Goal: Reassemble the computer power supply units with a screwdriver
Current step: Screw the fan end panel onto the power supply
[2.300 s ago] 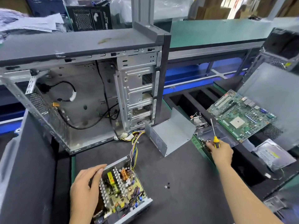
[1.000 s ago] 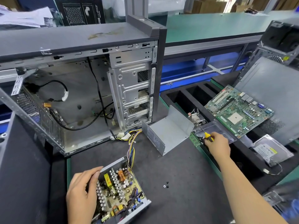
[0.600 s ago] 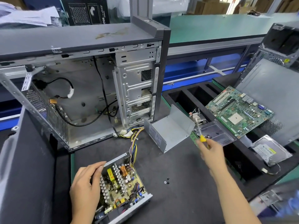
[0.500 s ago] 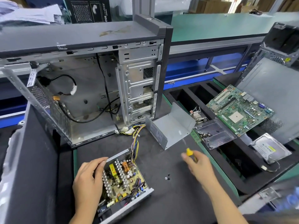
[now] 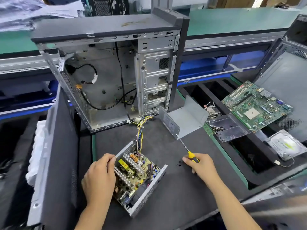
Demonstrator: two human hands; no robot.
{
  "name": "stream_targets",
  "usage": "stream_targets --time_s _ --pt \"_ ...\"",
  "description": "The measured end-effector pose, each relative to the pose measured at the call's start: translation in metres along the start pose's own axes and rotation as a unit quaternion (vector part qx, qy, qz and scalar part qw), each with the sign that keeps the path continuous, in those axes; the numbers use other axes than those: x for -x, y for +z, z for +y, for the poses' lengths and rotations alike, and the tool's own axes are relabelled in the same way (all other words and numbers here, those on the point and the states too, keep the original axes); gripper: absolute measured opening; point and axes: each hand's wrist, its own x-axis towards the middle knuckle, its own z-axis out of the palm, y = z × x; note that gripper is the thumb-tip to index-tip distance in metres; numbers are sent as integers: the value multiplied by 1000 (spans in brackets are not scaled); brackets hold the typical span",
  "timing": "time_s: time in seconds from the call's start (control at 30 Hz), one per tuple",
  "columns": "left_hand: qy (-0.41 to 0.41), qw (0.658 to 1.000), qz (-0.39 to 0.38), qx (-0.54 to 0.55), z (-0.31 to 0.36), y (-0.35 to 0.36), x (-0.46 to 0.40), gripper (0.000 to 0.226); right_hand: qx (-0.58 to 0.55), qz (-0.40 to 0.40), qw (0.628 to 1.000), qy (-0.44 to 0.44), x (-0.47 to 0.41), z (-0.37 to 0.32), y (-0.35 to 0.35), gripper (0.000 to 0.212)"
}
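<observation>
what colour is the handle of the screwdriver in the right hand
Yellow and black handle on the thin-shafted screwdriver gripped by the right hand; head view.

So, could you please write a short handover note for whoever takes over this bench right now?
Left hand grips the left wall of the open power supply unit, steadying it on the mat.
Right hand holds the screwdriver, its tip up by the grey cover.
Two loose screws lie just left of the right hand; more sit in the clear tray.
Done: board sits in its housing.
Left: fit the cover, drive the screws.
</observation>
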Motion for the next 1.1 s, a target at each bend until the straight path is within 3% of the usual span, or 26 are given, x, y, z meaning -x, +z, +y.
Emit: stream_targets --time_s 0.17,0.27,0.4,0.47,0.57,0.73,0.9,1.0,1.1 --pt "29 998 -27 -57 -1 -16 17 18 -133 62 989 15 17 -1 -4 15" --pt "65 989 -60 -122 0 -26 26 28 -204 6 979 -2 44 -14 5 27" --pt "115 980 -67 -145 4 -26 23 32 -174 -139 972 -74 76 -38 31 33" --pt "112 978 -77 -161 4 -23 17 29 -160 -122 976 -87 78 -48 47 34" --pt "121 971 -97 -180 3 -22 15 29 -139 -80 981 -105 68 -58 59 18" --pt "99 983 -115 -105 -5 -22 27 32 -72 -101 985 -120 43 -69 55 18" --pt "74 990 -122 -16 -9 -23 27 22 -72 -111 984 -122 38 -68 56 17" --pt "88 988 -122 -28 -5 -21 21 23 -48 -121 985 -117 40 -60 50 15" --pt "89 986 -124 -74 -1 -18 9 23 -8 -160 979 -128 43 -53 37 41"
